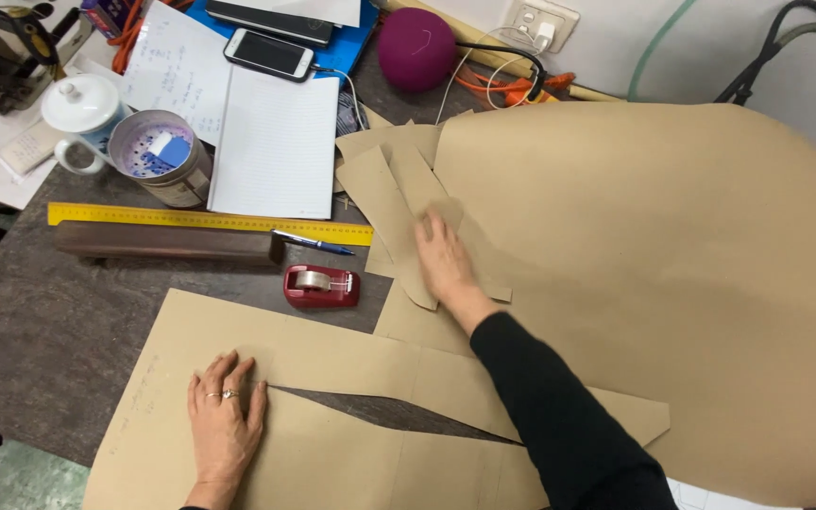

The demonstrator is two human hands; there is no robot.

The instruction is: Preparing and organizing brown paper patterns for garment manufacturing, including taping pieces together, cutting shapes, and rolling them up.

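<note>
My left hand (224, 420) lies flat, fingers spread, on a cut brown paper pattern piece (332, 444) at the near edge of the table; it wears rings. My right hand (441, 257), in a black sleeve, reaches across and rests flat on a pile of smaller brown paper pieces (389, 194) in the middle of the table. A large brown paper sheet (672, 264) covers the right side. Neither hand grips anything.
A red tape dispenser (321, 285), a blue pen (312, 243), a yellow ruler (210, 220) and a dark wooden bar (167, 242) lie left of centre. Behind them are a notepad (276, 142), phone (269, 54), tin (158, 156), lidded white mug (80, 109) and a magenta ball (416, 47).
</note>
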